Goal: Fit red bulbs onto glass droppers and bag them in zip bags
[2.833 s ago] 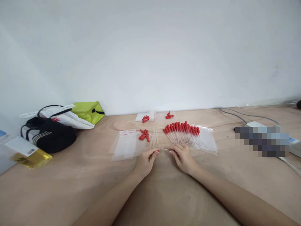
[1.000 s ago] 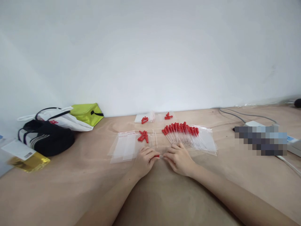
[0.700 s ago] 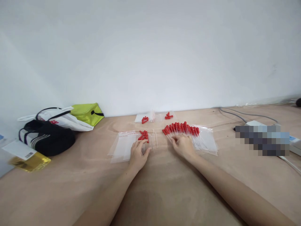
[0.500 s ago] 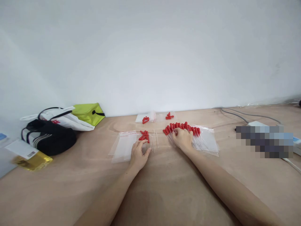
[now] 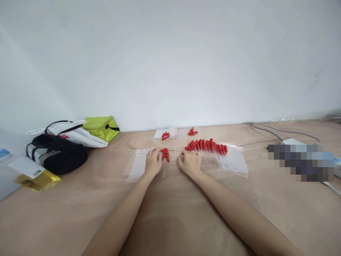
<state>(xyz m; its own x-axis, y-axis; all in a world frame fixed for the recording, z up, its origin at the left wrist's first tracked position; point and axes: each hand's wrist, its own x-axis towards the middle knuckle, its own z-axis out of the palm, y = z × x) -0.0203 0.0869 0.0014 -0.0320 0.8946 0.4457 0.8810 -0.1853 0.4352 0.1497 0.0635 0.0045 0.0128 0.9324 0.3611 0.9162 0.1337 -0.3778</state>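
My left hand (image 5: 153,163) is closed at the left side of a small pile of red rubber bulbs (image 5: 165,154), its fingertips on a bulb they partly hide. Beneath that hand lie clear zip bags (image 5: 137,167). Between my hands is a row of thin clear tubes (image 5: 173,161). My right hand (image 5: 190,162) has its fingers curled together at the right edge of this row; whatever they pinch is too small to make out. Beside it, droppers with red bulbs (image 5: 206,145) lie in a fanned row, partly over more zip bags (image 5: 237,160).
Near the wall lie bags with red bulbs (image 5: 192,132) and thin tubes (image 5: 179,133). On the left are a black bag (image 5: 62,158), a white bag (image 5: 85,138), a lime-green bag (image 5: 102,128) and a yellow-and-white package (image 5: 39,177). A blurred-out object (image 5: 301,161) and grey cables (image 5: 271,131) are on the right.
My right hand has moved left from the fanned droppers to the thin tubes. My left hand has shifted slightly left and up, its fingers drawing together over the bulbs.
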